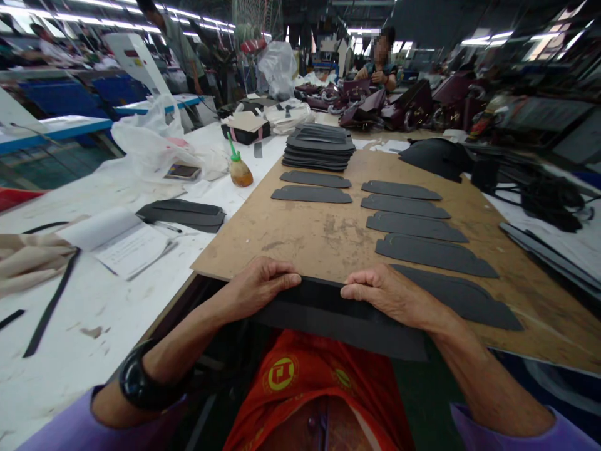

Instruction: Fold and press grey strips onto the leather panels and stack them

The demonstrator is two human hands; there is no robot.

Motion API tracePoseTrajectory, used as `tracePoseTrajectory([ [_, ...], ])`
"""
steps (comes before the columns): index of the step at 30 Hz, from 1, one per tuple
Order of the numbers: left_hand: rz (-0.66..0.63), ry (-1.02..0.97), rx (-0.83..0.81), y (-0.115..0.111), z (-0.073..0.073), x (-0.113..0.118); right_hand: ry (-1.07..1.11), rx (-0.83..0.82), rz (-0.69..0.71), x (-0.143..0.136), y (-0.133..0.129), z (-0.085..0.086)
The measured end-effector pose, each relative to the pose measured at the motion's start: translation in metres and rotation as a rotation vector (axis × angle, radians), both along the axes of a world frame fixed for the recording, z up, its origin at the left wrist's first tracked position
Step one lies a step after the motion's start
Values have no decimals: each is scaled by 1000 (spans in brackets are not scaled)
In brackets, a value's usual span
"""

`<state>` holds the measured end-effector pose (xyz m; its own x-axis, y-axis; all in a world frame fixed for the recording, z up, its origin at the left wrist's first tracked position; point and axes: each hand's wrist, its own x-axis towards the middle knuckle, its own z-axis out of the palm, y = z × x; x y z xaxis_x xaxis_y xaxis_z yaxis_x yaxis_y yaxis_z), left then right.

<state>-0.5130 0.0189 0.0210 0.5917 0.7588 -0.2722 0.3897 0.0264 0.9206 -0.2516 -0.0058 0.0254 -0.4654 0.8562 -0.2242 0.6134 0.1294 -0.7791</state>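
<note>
Red apron [314, 363] at six o'clock is overhung by a dark panel [340, 326] at five, clamped in the fingers of the left hand [263, 285] at seven and the right hand [387, 291] at four, by the brown board's [300, 235] near edge.

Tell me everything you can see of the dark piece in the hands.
The dark piece is a long, flat, matte charcoal sheet, seemingly thin, with a blacker band along its far side. Held crosswise at the near edge of the brown board, it is pinched along its far edge by the left hand and right hand. Its underside is hidden; contact with the board is unclear.
</note>
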Motion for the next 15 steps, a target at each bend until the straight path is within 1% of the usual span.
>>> tracePoseTrajectory([
  [2,52,11,50,2,-6,-3,150,-166,-25,7,-1,-2],
  [4,116,3,49,3,-11,-8,320,-351,-85,17,-5,-5],
  [5,148,0,49,3,-13,-12,373,-406,-125,23,-7,-7],
  [7,195,1,56,3,-17,-17,394,-421,-202,31,-10,-12],
  [10,217,-21,43,4,-20,-19,388,-369,-256,36,-12,-17],
  [13,208,-63,-30,4,-21,-17,462,-376,-273,34,-11,-18],
  [15,209,-110,-118,4,-20,-16,492,-378,-277,33,-10,-18],
])
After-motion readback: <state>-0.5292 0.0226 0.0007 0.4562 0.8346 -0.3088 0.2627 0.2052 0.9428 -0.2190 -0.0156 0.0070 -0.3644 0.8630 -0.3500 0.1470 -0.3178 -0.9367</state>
